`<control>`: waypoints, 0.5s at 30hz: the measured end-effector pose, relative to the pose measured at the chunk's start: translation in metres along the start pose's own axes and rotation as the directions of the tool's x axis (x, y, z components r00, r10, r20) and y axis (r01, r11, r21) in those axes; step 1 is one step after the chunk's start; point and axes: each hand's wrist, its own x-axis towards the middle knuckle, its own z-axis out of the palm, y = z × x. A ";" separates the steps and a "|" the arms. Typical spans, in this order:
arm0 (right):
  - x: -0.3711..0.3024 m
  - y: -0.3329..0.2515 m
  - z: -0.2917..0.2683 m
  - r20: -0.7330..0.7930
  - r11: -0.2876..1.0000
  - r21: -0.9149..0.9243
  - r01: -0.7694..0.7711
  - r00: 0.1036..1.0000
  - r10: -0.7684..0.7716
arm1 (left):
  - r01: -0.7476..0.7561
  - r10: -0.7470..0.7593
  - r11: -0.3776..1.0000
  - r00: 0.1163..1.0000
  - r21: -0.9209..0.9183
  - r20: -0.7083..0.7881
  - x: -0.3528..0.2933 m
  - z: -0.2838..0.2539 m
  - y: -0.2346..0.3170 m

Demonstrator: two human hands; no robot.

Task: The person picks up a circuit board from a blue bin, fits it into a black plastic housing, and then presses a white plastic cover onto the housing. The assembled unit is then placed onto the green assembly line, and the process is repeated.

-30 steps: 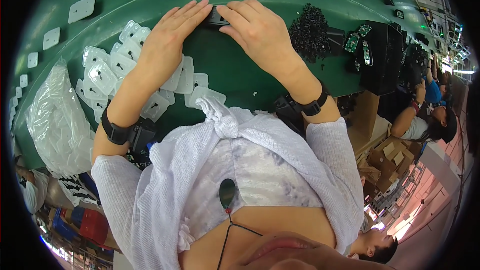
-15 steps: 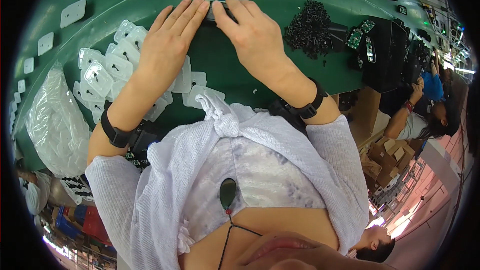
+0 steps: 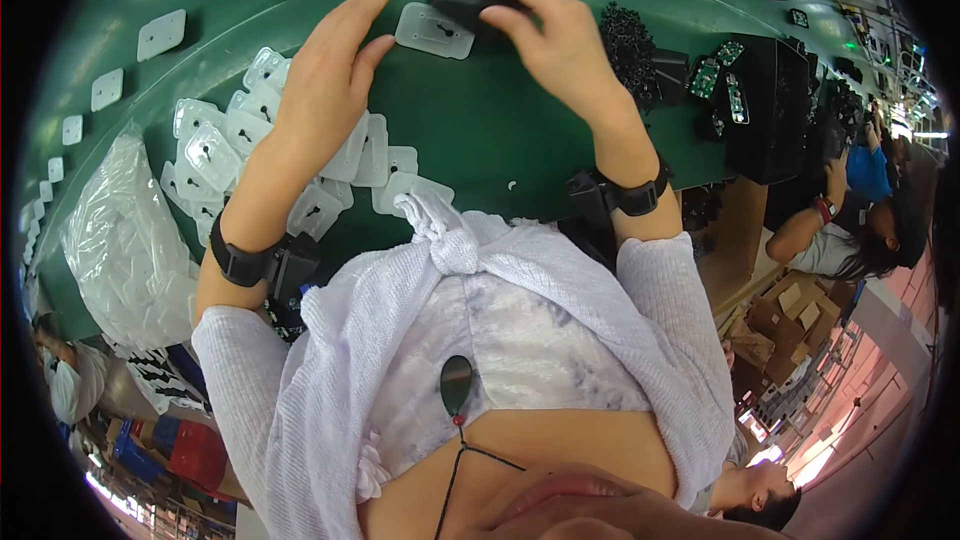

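A white knit cardigan (image 3: 290, 390) with ribbed sleeves (image 3: 240, 360) is closing in a front knot (image 3: 453, 240) over a mottled white-and-grey top (image 3: 550, 365); a dark oval pendant (image 3: 456, 383) is hanging from a black cord (image 3: 488, 458), and black buckled wrist straps (image 3: 638, 201) are carrying boxy units (image 3: 297, 262).

The black piece (image 3: 462, 2), smooth and rounded at its corners, was held between the thumb and fingers of the right hand (image 3: 565, 40), its finer detail blurred. It overlapped the upper right part of a pale plate (image 3: 418, 28) in view; whether the two touched could not be told. That plate, a rounded rectangle with a dark keyhole-shaped mark, lay slightly askew on the green tabletop (image 3: 450, 130).
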 end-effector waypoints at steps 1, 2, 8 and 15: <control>-0.002 -0.001 -0.005 0.001 0.944 0.268 -0.194 0.980 0.201 | -0.003 0.003 1.000 1.000 0.005 -0.007 0.000 0.000 0.002; -0.004 0.000 -0.010 0.058 0.781 0.511 -0.360 0.921 0.386 | 0.037 -0.038 0.996 0.999 -0.082 -0.011 0.001 0.000 0.003; -0.028 -0.006 -0.012 0.263 0.268 0.891 -0.367 0.897 0.354 | 0.296 -0.238 0.696 0.955 -0.654 0.179 0.007 0.017 0.031; -0.043 -0.016 0.003 0.386 -0.123 0.922 -0.367 0.900 0.204 | 0.469 -0.284 0.441 0.882 -0.765 0.376 0.013 0.012 0.050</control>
